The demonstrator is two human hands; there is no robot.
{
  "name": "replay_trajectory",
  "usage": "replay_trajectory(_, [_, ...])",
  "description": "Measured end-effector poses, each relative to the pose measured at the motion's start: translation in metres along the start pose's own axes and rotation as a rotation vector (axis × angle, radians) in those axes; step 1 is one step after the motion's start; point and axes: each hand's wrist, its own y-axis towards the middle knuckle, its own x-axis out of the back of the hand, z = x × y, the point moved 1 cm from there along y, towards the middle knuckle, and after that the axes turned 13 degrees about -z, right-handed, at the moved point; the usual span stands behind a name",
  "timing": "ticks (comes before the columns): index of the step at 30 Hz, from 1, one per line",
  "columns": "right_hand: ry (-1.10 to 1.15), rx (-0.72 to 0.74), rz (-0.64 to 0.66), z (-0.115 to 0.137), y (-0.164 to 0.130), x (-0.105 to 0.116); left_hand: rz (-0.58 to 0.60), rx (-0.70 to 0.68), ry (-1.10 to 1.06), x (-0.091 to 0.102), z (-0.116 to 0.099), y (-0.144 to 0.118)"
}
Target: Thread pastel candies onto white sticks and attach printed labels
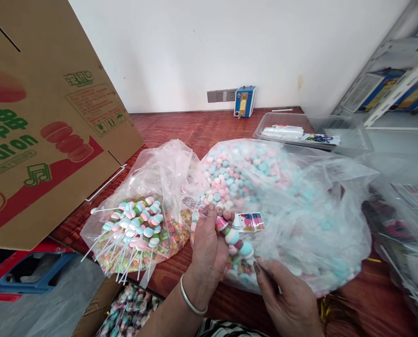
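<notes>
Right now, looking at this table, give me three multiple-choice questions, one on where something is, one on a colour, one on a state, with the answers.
1. Where does the blue box stand?
A. against the wall
B. inside the cardboard carton
C. on the floor

2. What colour is the bracelet on the left hand?
A. red
B. silver
C. black

3. How is the candy skewer held?
A. lying loose on the table
B. sealed inside the large bag
C. between both hands

Answers: 1 A, it stands at the table's far edge beside the wall sockets. 2 B, the band shines silver. 3 C, the left hand grips its top and the right hand touches its lower end.
</notes>
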Motion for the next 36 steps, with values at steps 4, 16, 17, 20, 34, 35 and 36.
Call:
replay_trajectory(4, [0.102, -0.230, 0.058, 0.004, 0.004, -0.001, -0.019, 0.044, 0.012, 0.000, 0.004, -0.001])
replay_trajectory(16, [0.777, -1.125, 0.360, 0.011, 0.009, -0.014, 0.219, 0.161, -0.010, 0.007, 0.018, 0.005])
replay_trajectory(17, [0.641, -0.975, 0.312, 0.011, 0.010, -0.014, 0.192, 0.163, 0.005, 0.007, 0.020, 0.005])
replay_trajectory(20, [0.306, -0.592, 0.214, 0.009, 0.010, -0.013, 0.105, 0.167, 0.067, 0.009, 0.019, 0.008])
replay_trajectory(34, [0.292, -0.455, 0.168, 0.006, 0.010, -0.012, 0.119, 0.165, 0.039, -0.001, 0.006, 0.007])
replay_trajectory(35, [0.183, -0.279, 0.124, 0.005, 0.011, -0.010, 0.102, 0.177, 0.066, -0.001, 0.008, 0.006])
replay_trajectory(36, [0.077, -0.125, 0.080, 0.003, 0.011, -0.008, 0.094, 0.189, 0.093, 0.000, 0.009, 0.005])
